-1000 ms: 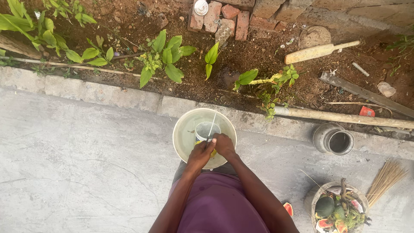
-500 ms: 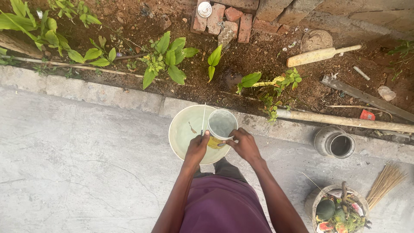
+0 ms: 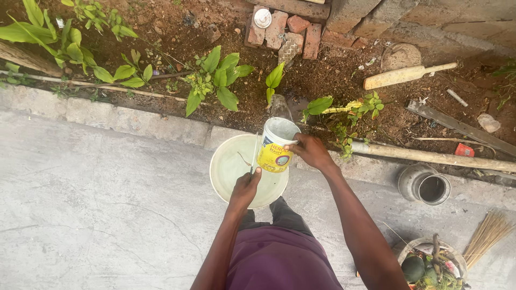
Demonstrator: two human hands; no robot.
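I stand on concrete at the edge of a garden bed. My right hand (image 3: 313,152) grips a small white tub with a yellow label (image 3: 277,144), tilted toward the soil, and water spills from its rim onto the dirt near a leafy plant (image 3: 275,79). My left hand (image 3: 246,187) holds the thin wire handle (image 3: 253,153) of a pale round bucket (image 3: 226,166) that contains water, just below the tub.
A concrete kerb (image 3: 134,121) separates the slab from the soil bed with green plants (image 3: 217,78). Bricks (image 3: 282,29), a wooden paddle (image 3: 403,75) and a long pole (image 3: 430,157) lie in the bed. A metal pot (image 3: 427,185), broom (image 3: 486,236) and scrap basket (image 3: 430,266) are at right.
My right hand lifted the small tub out of the bucket, carried it up and right over the kerb and tipped it. My left hand stayed on the bucket handle.
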